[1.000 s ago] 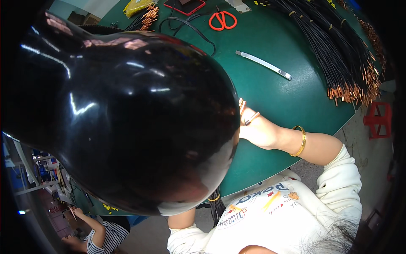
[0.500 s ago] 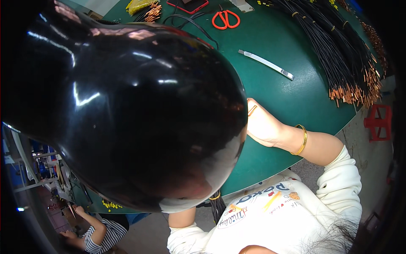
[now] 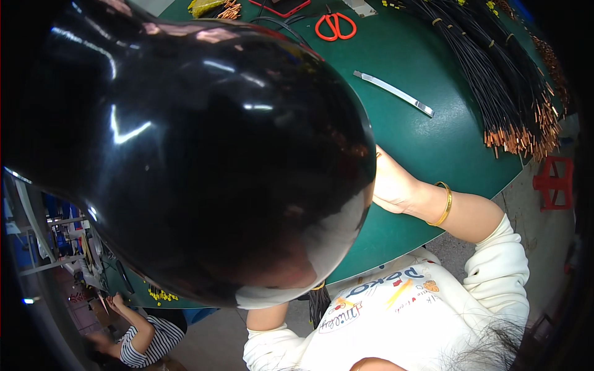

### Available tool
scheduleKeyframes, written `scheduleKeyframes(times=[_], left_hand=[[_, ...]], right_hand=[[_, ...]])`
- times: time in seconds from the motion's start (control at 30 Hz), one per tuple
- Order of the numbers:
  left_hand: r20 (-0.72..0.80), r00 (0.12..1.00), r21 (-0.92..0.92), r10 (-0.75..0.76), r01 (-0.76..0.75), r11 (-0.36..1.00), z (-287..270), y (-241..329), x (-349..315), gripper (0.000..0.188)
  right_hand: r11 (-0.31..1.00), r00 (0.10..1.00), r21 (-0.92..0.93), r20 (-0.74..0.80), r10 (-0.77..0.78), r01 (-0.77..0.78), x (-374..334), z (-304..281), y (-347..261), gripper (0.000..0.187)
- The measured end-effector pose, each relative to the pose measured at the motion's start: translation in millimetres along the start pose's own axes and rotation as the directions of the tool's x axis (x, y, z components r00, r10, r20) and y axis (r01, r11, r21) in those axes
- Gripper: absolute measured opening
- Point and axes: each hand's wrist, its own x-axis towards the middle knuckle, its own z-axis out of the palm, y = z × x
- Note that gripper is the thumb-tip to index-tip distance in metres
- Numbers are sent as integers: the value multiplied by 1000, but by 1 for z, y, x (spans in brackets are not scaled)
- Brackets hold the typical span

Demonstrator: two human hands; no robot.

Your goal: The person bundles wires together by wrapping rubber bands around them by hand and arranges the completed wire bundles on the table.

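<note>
Black bulbous object [image 3: 235, 167]: long axis diagonal, tapering toward upper-left. Right hand [image 3: 395, 185]: grip hidden, cannot tell.

Arms [image 3: 477, 216] at black dome [image 3: 235, 167].
Right hand [image 3: 397, 185] at its right edge, fingers hidden; left forearm [image 3: 267, 317] below, left hand hidden.

Orange-handled scissors [image 3: 336, 28] on green table [image 3: 445, 157]; red stool [image 3: 553, 182] beyond

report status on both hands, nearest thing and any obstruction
Right hand partly hidden, grip unclear; left hand out of sight. Silver strip lying on green table. Big shiny black dome blocking much of view.
</note>
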Motion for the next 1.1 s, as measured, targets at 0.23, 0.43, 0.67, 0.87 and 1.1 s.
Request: scheduleKeyframes(times=[0.23,0.43,0.67,0.87,1.1], left_hand=[[-16,1000,72,14,-13,997,9,5,1,22],[-7,997,19,72,-72,997,5,2,1,22],[-37,999,-87,4,-7,996,9,-3,8,21],[-32,999,-48,5,-6,999,3,5,1,19],[-26,999,-60,-28,26,998,3,0,2,22]], right_hand=[[1000,1000,9,-2,14,-14,0,-6,2,14],[999,998,-10,-42,41,-41,0,0,-2,13],[998,998,-53,-51,32,-35,-1,-12,-1,13],[988,989,92,-70,133,-127,1,-6,2,16],[995,994,0,-47,101,-101,1,-4,-2,22]])
